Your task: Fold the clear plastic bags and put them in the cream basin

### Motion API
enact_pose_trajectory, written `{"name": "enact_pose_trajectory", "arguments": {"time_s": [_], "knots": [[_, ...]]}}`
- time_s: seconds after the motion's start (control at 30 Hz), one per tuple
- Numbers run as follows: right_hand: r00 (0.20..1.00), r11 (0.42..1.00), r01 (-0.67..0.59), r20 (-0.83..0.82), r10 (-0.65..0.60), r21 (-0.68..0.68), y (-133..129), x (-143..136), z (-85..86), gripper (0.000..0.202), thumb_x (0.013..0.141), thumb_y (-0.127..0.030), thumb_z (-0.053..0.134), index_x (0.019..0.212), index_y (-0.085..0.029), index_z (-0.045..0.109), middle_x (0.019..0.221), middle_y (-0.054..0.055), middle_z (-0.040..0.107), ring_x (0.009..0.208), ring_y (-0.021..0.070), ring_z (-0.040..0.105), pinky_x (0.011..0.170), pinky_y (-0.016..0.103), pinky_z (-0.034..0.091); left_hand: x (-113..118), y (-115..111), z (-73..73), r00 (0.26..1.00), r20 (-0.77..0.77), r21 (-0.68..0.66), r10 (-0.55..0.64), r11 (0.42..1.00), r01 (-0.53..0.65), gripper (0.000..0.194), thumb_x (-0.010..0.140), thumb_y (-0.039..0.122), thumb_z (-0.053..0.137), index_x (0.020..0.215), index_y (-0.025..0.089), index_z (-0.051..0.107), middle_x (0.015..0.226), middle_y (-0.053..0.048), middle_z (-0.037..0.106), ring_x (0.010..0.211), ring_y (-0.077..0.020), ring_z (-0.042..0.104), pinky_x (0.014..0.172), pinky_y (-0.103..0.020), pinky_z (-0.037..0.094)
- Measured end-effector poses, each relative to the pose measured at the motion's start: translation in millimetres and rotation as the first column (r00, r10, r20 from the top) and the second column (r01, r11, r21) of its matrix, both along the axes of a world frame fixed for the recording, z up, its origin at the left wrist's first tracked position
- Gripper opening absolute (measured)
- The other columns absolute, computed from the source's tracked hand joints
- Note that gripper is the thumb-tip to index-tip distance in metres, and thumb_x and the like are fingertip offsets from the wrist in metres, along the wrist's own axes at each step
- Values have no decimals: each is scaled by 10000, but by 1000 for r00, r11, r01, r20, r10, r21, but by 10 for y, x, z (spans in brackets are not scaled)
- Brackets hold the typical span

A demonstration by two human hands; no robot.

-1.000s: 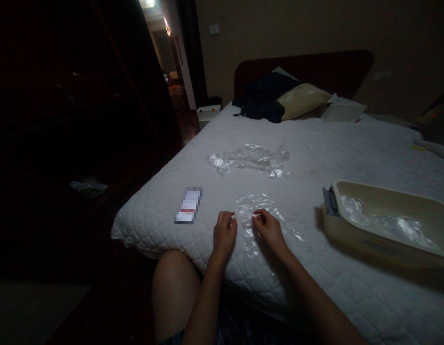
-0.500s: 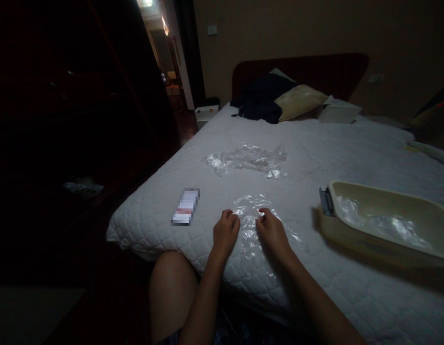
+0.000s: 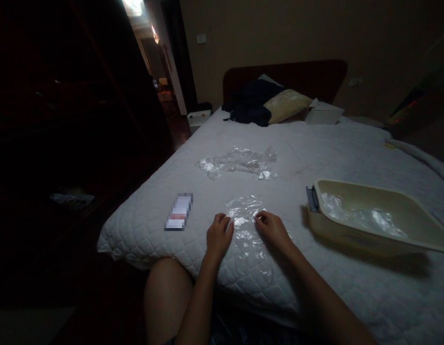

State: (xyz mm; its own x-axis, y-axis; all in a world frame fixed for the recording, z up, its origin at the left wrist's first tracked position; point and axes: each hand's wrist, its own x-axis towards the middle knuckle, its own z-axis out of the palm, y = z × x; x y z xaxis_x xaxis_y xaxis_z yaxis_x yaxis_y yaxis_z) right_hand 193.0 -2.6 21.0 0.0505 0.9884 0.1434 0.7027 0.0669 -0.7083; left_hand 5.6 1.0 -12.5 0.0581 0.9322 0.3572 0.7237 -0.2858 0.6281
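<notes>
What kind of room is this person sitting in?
Most likely a bedroom, dimly lit: there is a wide bed with a white quilted cover, a dark rounded headboard against the wall, and a pale yellow patterned pillow lying near it.

On the bed (image 3: 207, 191), the front plastic (image 3: 247, 242) is flanked by the phone (image 3: 179, 212) on the left and the tub (image 3: 351, 239) on the right. Behind it, the rear plastic (image 3: 239, 162) is laid. More plastic (image 3: 376, 221) is held in the tub. Before the headboard (image 3: 315, 76), clothes (image 3: 250, 103), a pillow (image 3: 288, 104) and a box (image 3: 324, 115) are lined up left to right. Beside the bed's far left, a cabinet (image 3: 199, 116) is placed.
</notes>
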Motion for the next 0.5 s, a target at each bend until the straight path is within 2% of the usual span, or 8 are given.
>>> {"name": "enact_pose_trajectory", "arguments": {"time_s": [0.13, 0.23, 0.3, 0.37, 0.5], "knots": [[991, 995, 96, -90, -95, 2, -48, 420, 8, 248, 749, -353, 452, 776, -165, 611, 652, 23, 609, 564, 139, 544, 543, 236, 383, -10, -4, -12, 991, 122, 18, 55, 998, -58, 205, 809, 289, 469, 957, 194, 576, 1165, -59, 463, 670, -89, 556, 656, -239, 451], [977, 986, 167, -139, -162, 23, -74, 717, -133, 277, 729, -391, 475, 786, -155, 609, 634, 29, 598, 557, 146, 533, 531, 245, 387, 26, -44, 61, 992, 118, 42, 42, 998, -47, 187, 816, 263, 453, 940, 179, 565, 1083, -57, 503, 619, -78, 530, 621, -231, 441], [955, 979, 201, -229, -188, 33, -74, 849, -265, 293, 719, -406, 484, 786, -146, 601, 627, 31, 589, 568, 153, 531, 533, 251, 397, 109, -105, 162, 999, 25, 67, -33, 997, 32, 164, 827, 237, 426, 881, 175, 568, 931, -41, 552, 682, -108, 540, 654, -238, 433], [926, 972, 229, -318, -202, 48, -64, 918, -382, 294, 710, -412, 497, 773, -141, 592, 658, 40, 594, 612, 164, 539, 566, 263, 414, 260, -194, 285, 980, -119, 90, -156, 982, 168, 173, 836, 210, 397, 829, 177, 566, 821, -34, 569, 764, -139, 540, 701, -253, 423], [882, 968, 248, -424, -205, 48, -49, 930, -477, 287, 697, -420, 532, 762, -145, 583, 698, 45, 596, 665, 174, 541, 612, 280, 427, 747, -409, 471, 836, -421, 70, -353, 906, 418, 168, 829, 204, 408, 764, 176, 561, 788, -46, 565, 767, -165, 517, 679, -273, 415]]}}
